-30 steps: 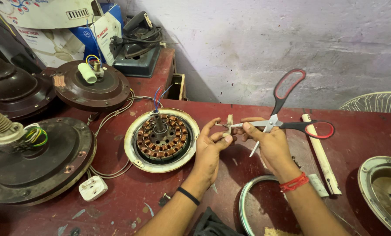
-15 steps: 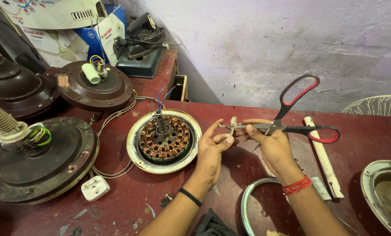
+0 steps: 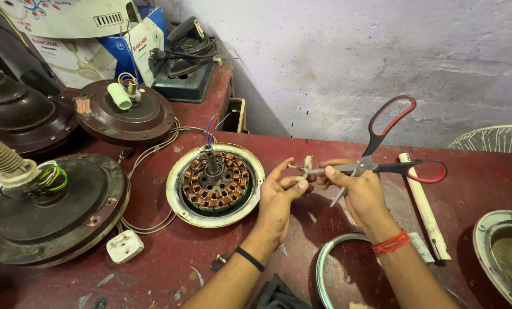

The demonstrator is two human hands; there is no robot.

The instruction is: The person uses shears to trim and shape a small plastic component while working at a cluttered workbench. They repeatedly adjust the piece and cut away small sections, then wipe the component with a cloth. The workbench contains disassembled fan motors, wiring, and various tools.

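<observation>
One red workbench (image 3: 153,269), whitewashed wall (image 3: 336,57) behind.

Wall (image 3: 347,51): rough plaster, whitish-grey, stained and patchy, met a darker side at the left corner | Worktop (image 3: 324,229): dark red painted, scuffed, chipped in pale flecks, pushed against the wall | Raised red ledge (image 3: 210,109): at the back left | Light: soft, even, faint shadows
</observation>
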